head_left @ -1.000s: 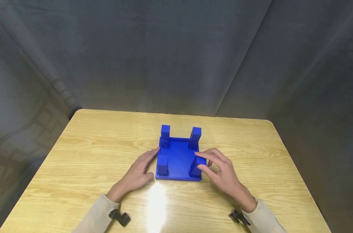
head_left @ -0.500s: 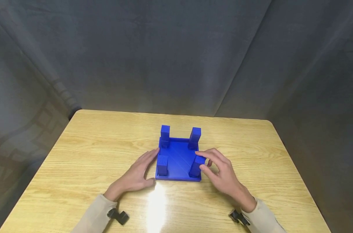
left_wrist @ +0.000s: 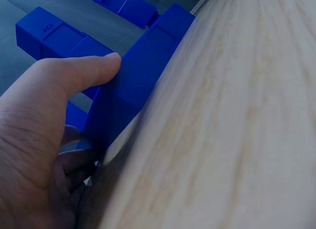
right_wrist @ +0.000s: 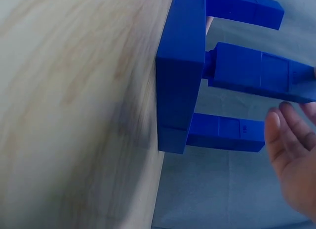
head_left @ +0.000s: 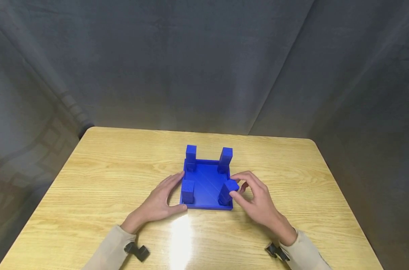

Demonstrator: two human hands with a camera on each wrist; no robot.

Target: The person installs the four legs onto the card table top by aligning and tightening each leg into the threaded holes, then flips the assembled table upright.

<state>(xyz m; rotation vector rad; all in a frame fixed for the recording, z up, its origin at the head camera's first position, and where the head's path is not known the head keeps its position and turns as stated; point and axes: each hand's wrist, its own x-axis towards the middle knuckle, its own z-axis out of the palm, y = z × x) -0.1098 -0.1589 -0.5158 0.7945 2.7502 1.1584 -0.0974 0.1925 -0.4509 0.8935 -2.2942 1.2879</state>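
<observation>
A blue square tabletop (head_left: 209,183) lies flat with a raised rim, several square blue legs standing up at its corners. My left hand (head_left: 156,204) holds its near left corner, thumb (left_wrist: 106,66) against the front side and fingers along the left side. My right hand (head_left: 258,197) pinches the upper end of the near right leg (head_left: 227,192) between thumb and fingers. That leg leans a little and sits twisted to the rim. A narrow neck (right_wrist: 210,65) shows between it and the tabletop in the right wrist view. The near left leg (head_left: 188,192) stands upright.
Two far legs, one on the left (head_left: 191,157) and one on the right (head_left: 225,159), rise from the back corners. The wooden table (head_left: 123,161) extends around the piece. Grey curtains (head_left: 204,67) hang behind it and at both sides.
The near right leg has turned about its length in my right hand's fingers, and the index finger has curled back. My left thumb has moved right onto the tabletop's front edge.
</observation>
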